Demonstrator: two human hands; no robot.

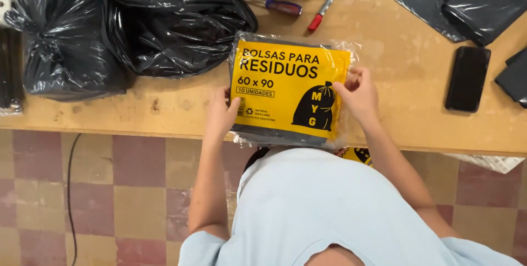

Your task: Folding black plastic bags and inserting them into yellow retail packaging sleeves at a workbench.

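Yellow-labelled packet of bags (288, 93) lies at the bench's (164, 107) near edge; our left hand (220, 115) and right hand (358, 94) pinch its sides.

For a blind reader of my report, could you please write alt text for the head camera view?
Seen from above, a person's left hand and right hand hold the sides of a yellow pack of bin bags at the edge of a wooden table. Full black bags, a screwdriver, a red marker and a phone lie around it.
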